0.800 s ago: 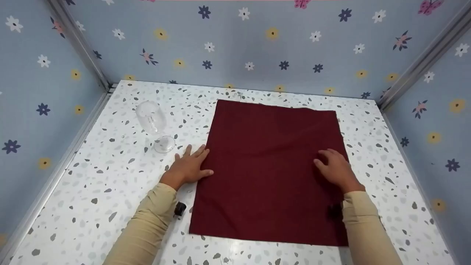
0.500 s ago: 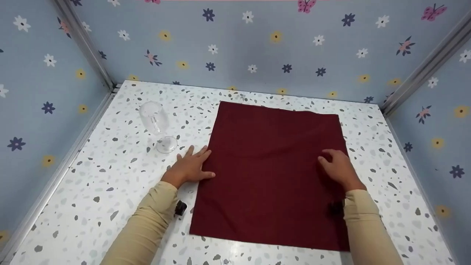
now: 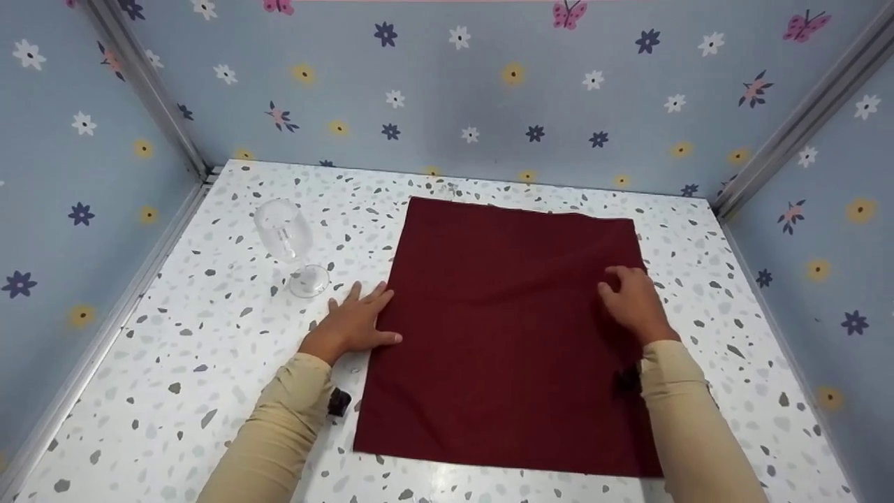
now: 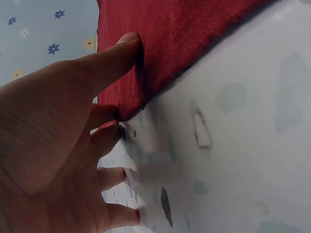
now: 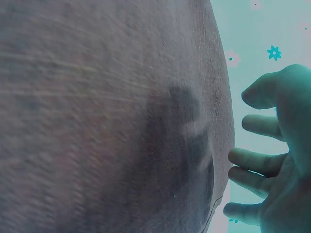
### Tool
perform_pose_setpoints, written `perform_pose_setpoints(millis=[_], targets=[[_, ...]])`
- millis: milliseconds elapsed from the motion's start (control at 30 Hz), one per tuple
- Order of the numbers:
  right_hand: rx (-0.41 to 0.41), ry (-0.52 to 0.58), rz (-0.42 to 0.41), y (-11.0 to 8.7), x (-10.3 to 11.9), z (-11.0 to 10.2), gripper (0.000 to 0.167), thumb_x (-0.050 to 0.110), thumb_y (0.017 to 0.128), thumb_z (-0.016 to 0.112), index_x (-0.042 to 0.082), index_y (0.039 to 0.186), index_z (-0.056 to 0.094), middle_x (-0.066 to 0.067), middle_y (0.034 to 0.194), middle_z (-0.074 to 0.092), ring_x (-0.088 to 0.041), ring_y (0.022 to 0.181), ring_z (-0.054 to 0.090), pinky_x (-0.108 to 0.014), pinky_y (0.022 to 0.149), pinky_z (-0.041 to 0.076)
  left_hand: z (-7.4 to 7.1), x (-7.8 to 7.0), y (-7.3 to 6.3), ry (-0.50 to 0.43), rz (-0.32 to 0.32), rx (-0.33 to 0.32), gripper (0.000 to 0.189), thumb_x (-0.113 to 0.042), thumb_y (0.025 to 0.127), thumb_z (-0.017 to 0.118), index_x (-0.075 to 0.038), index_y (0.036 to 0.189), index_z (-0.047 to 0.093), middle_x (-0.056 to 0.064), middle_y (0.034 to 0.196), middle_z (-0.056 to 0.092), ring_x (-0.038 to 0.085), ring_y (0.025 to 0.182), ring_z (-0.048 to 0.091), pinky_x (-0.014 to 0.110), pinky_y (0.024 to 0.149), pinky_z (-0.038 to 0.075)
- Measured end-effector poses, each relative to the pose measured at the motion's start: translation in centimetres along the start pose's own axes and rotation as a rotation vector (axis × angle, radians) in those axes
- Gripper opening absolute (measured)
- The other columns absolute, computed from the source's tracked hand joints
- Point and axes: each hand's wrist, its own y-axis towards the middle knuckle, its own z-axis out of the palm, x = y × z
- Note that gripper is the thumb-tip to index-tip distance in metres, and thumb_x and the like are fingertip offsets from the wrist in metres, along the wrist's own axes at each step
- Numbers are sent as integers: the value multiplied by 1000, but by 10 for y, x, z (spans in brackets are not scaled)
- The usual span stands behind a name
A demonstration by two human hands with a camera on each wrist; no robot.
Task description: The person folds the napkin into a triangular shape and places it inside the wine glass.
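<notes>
A dark red cloth [image 3: 510, 349] lies spread out on the speckled white table, with slight wrinkles. My left hand [image 3: 353, 325] rests with spread fingers at its left edge. In the left wrist view the thumb [image 4: 128, 38] lies on the cloth [image 4: 155, 43], while the little finger touches the tabletop. Over the cloth's right side is my right hand [image 3: 634, 302], its fingers loosely bent. The right wrist view has that hand's fingertips [image 5: 238, 156] just off the cloth [image 5: 97, 145], holding nothing.
A clear stemmed glass [image 3: 285, 234] stands on the table [image 3: 209, 335], beyond my left hand and left of the cloth. Blue flowered panels [image 3: 447, 91] enclose the back and both sides, with metal strips at the corners.
My right hand has shifted slightly away from me, toward the far end of the cloth. The left hand stays at the cloth's left edge. The head view has tilted a little.
</notes>
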Motion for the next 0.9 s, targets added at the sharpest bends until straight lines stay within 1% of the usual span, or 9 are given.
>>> perform_pose_setpoints(millis=[167,267,400,533,700,900], targets=[[-34,-48,34,11,1,1,46,20,97,57,-7,135,56,-35,129,53,-51,121,48,-64,100,39,-3,2,-3,-11,-18,-4,87,-46,91,70,-8,158,30,11,165,21,48,149,4,77,108,7],[-1,-71,58,16,0,-1,50,24,98,55,-5,139,52,-35,136,48,-53,126,43,-67,100,36,-2,1,-5,2,-31,-3,87,-47,91,70,-10,159,30,8,165,21,46,150,5,76,109,7],[57,-81,81,21,-3,-4,55,27,100,53,-4,145,45,-35,144,38,-55,132,33,-70,102,29,4,-1,-6,16,-28,-13,87,-49,91,69,-11,159,30,7,165,22,45,150,7,75,110,9],[75,-69,112,26,-9,-7,60,29,101,53,-4,149,39,-37,147,32,-57,133,29,-71,103,27,9,-3,-4,22,-15,-20,87,-50,91,69,-11,158,31,7,165,23,45,150,8,75,109,10],[95,-68,142,33,-17,-5,64,31,102,49,-6,152,32,-39,151,26,-60,135,24,-73,104,24,11,-1,-6,9,-18,-26,86,-49,91,69,-11,159,30,6,165,21,45,150,5,76,109,7],[66,-64,170,43,-22,-3,65,33,103,47,-8,152,31,-41,149,28,-62,134,26,-74,103,24,11,6,-3,-14,-2,-32,86,-47,93,67,-9,159,27,7,166,17,46,150,-1,77,108,0]])
